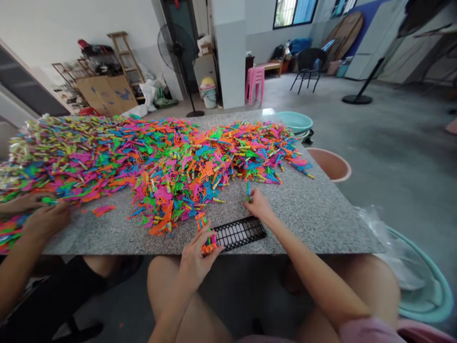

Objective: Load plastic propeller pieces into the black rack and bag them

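Note:
My left hand is closed around several small plastic toy pieces in orange, green and pink, at the table's front edge. Beside it lies a black plastic lattice basket, shallow and oblong, which the fingers of that hand seem to touch. Just beyond the basket's right end, my right hand pinches a small blue plastic piece that points away from me. A big heap of similar bright pieces, many with yellow ends, spreads in front of both hands.
A co-worker's hands handle pieces at the left of the speckled stone table. Past the right edge stand a pink basin and turquoise basins. Another turquoise tub with clear plastic is near my right knee.

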A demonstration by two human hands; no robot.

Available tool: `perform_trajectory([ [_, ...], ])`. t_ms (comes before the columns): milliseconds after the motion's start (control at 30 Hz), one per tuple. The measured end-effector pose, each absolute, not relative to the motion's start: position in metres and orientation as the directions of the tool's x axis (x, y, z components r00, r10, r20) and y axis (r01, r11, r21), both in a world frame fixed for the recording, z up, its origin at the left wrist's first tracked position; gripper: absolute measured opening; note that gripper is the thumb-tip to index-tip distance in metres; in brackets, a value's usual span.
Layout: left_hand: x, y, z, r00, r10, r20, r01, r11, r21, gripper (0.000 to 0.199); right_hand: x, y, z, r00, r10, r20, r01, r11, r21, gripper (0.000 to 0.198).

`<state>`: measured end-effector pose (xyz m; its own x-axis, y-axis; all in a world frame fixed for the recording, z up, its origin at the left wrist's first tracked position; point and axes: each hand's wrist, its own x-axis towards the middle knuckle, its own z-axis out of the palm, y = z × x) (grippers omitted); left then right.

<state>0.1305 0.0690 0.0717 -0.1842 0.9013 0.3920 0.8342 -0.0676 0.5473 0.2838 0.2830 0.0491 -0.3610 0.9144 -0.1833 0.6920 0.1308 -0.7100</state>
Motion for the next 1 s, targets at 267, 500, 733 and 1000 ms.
perform_trajectory([
  [267,0.134,0.065,0.085,-0.179,0.927,0.331,0.813,-0.05,0.58,0.023,0.281,0.223,0.029,-0.701,0.695,-0.159,0.077,-0.147,-0.986,0.018],
  [500,0.138,0.064,0.081,-0.204,0.903,0.379,0.819,-0.054,0.571,0.022,0.244,0.214,0.024,-0.691,0.722,0.04,0.156,0.202,-0.967,0.014],
  [733,0.139,0.065,0.083,-0.208,0.911,0.356,0.822,-0.034,0.569,0.022,0.221,0.21,0.02,-0.789,0.61,0.073,0.325,0.515,-0.793,0.028],
  [1000,0.135,0.067,0.084,-0.122,0.84,0.529,0.956,-0.043,0.289,0.022,0.213,0.222,0.043,-0.897,0.443,0.016,0.343,0.716,-0.608,0.023],
])
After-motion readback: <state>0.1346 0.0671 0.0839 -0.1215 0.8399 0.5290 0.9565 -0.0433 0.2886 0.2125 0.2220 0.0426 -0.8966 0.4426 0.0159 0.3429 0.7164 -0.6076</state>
